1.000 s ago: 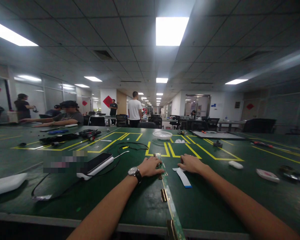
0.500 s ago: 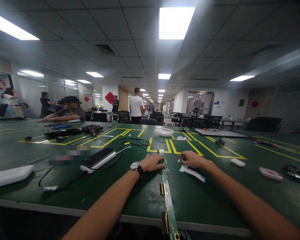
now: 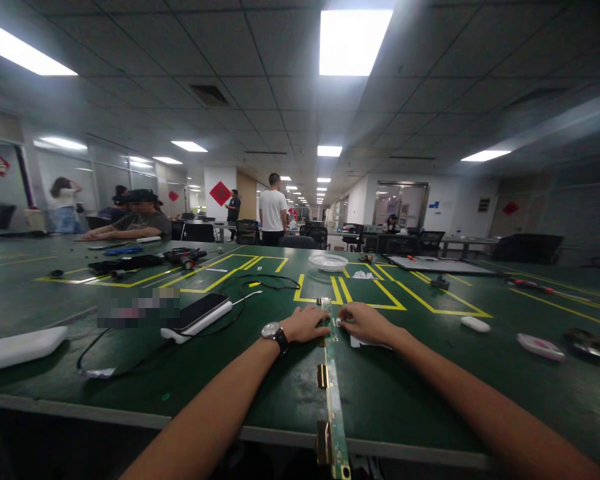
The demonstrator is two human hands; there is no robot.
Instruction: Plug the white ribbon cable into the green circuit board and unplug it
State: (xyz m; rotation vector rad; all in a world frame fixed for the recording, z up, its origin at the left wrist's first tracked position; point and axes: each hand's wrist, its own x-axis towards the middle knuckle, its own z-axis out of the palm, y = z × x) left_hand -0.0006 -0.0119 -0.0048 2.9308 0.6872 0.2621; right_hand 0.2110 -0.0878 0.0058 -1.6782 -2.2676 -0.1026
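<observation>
Left hand [image 3: 306,325] palm-down on board [image 3: 335,400]; right fingers [image 3: 347,323] pinched.

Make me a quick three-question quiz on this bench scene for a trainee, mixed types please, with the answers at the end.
1. True or false: the left hand touches the long, narrow green circuit board.
2. Which wrist wears the round-faced, silver-coloured watch with a black strap? A) right B) left C) both
3. Fill in the gap: the round, whitish openwork dish stands ____ from the near edge of the green tabletop than the left hand does.

Key: 1. True. 2. B. 3. Farther.
</observation>
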